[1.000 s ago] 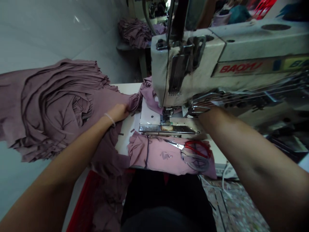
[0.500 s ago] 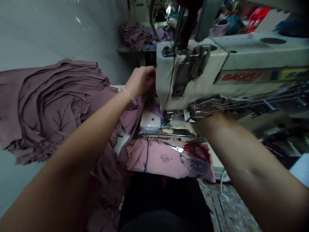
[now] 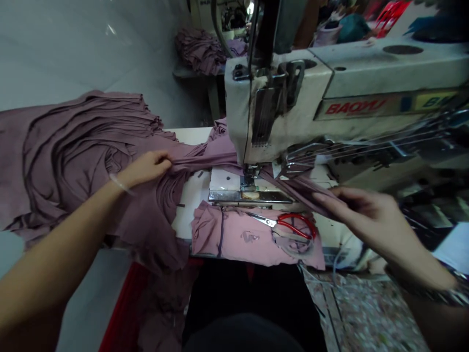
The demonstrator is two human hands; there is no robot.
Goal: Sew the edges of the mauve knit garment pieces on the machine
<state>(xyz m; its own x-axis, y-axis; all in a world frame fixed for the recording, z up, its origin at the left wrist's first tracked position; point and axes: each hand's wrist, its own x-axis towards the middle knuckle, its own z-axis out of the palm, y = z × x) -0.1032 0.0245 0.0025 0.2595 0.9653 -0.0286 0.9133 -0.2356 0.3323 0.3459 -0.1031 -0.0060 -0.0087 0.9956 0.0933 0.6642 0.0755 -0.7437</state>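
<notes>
My left hand [image 3: 146, 168] pinches a twisted mauve knit fabric band [image 3: 201, 161], which leads from a large layered mauve fabric pile [image 3: 69, 161]. The band runs under the presser foot [image 3: 249, 172] of a cream BAOYU industrial sewing machine [image 3: 278, 102]. My right hand [image 3: 361, 210] grips its far end, stretched taut to the right of the needle area. Red-handled scissors [image 3: 293, 226] lie on a folded pink cloth [image 3: 227, 234] near the table's front edge, closer to my right hand. The needle is hidden by the machine head and fabric.
A white sewing table [image 3: 190, 205] holds the machine and cloth. A red crate [image 3: 122, 313] with mauve fabric stands below at the front left. More mauve fabric [image 3: 200, 51] lies on a bench behind, and a patterned floor [image 3: 366, 313] shows at lower right.
My left hand has moved back from beside the machine head to the left. My right hand has emerged from behind the machine's front, and the fabric now stretches through the machine between both hands.
</notes>
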